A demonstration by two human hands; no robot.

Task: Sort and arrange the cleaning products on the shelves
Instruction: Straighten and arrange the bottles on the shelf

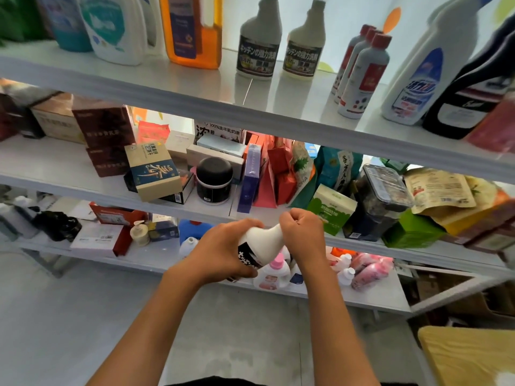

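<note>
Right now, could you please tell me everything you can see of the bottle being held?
The bottle is white, plastic-looking, with a black label bearing white characters. It tilts, neck up and to the right, in front of the shelves. The left hand grips its body; the right hand closes over its top, hiding the cap.

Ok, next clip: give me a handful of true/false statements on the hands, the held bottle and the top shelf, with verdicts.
1. Both hands grip one white bottle with a black label. True: the left hand holds its body, the right hand is closed around its neck.
2. Two matching black-label bottles stand on the top shelf. True.
3. The three red-capped bottles lie on their sides. False: they stand upright in a row.
4. The orange detergent bottle is on the bottom shelf. False: it is on the top shelf.
5. The black jar sits on the top shelf. False: it is on the middle shelf.
</note>
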